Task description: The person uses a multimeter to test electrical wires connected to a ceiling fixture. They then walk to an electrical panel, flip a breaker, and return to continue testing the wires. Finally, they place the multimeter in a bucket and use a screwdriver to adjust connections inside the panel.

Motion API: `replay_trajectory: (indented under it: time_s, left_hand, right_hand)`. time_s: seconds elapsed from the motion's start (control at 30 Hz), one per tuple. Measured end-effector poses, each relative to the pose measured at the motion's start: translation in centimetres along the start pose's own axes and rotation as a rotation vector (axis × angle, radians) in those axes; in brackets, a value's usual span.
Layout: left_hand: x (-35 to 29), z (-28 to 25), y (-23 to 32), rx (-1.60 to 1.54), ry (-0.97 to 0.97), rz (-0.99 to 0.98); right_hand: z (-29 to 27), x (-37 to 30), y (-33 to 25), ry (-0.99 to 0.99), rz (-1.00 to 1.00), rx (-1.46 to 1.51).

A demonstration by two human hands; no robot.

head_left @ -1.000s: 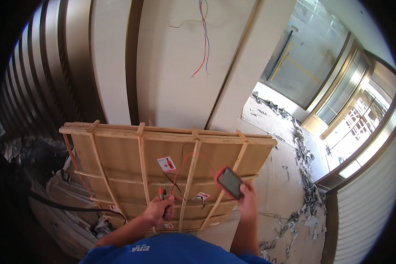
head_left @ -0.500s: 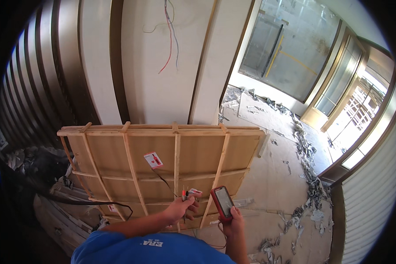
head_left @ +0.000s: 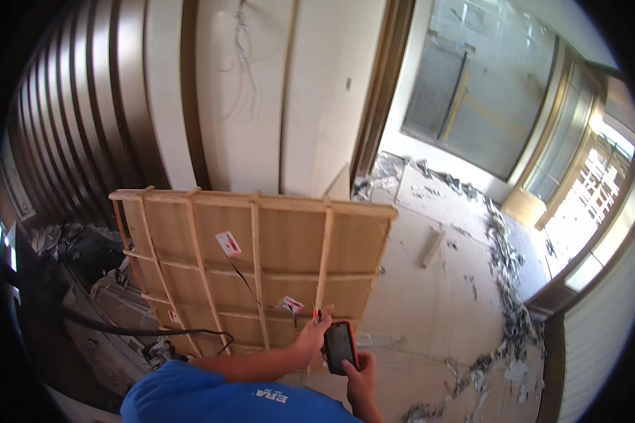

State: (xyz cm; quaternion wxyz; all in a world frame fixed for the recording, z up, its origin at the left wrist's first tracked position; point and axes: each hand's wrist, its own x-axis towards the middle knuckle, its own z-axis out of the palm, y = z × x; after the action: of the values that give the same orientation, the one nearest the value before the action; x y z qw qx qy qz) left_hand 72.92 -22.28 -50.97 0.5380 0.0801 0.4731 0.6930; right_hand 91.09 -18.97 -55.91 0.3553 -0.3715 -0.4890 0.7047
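Note:
My left hand (head_left: 313, 341) is closed around test probes (head_left: 318, 316), one with a red end and one dark, their tips pointing up. In my right hand (head_left: 360, 379) is a handheld multimeter (head_left: 340, 347) with a red-edged case and a dark face, the thumb pressed on its lower part. Both hands are close together, in front of the lower right part of a crate panel (head_left: 293, 233) of brown board with wooden slats. The readout is too blurred to make out.
White-and-red cards (head_left: 228, 244) are on the panel, with a dark lead hanging from one. A thick black cable (head_left: 141, 329) runs in from the left. Loose wires (head_left: 243, 53) hang from the wall behind. Torn sheeting (head_left: 497, 261) litters the floor along the right.
My left hand has moved right with the probes, and the multimeter has come left and down, so both are closer together. The view has shifted; the panel and hanging wires appear farther left.

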Motion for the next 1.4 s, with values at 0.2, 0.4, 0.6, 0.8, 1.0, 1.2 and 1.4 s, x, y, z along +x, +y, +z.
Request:
replay_trajectory:
  time_s: [0.2, 0.4, 0.6, 0.8, 1.0, 1.2, 1.4]
  left_hand:
    - [1.0, 6.4, -5.2, 0.148, -0.118, -0.128]
    - [2.8, 14.6, -9.9, 0.245, -0.430, -0.238]
    - [6.9, 22.2, -14.3, 0.171, -0.673, -0.413]
    - [14.6, 29.2, -15.4, -0.204, -1.043, -0.700]
    - [22.0, 37.9, -13.9, -0.573, -1.323, -0.875]
    - [28.9, 47.4, -11.7, -0.550, -1.510, -0.914]
    - [36.5, 52.8, -11.9, -0.211, -1.383, -0.865]
  right_hand:
    - [-7.7, -4.4, -3.3, -0.104, -0.019, -0.264]
    - [-14.8, -7.4, -4.1, 0.077, -0.011, 0.102]
    - [-22.2, -7.6, -4.6, 0.530, -0.125, 0.170]
    - [-30.2, -2.0, -8.6, 0.709, -0.148, 0.095]
    - [-36.6, 8.8, -14.5, 0.628, -0.137, 0.078]
    - [-41.3, 20.3, -22.7, 0.462, -0.321, -0.007]
    - [-44.7, 31.6, -29.4, 0.200, -0.414, 0.192]
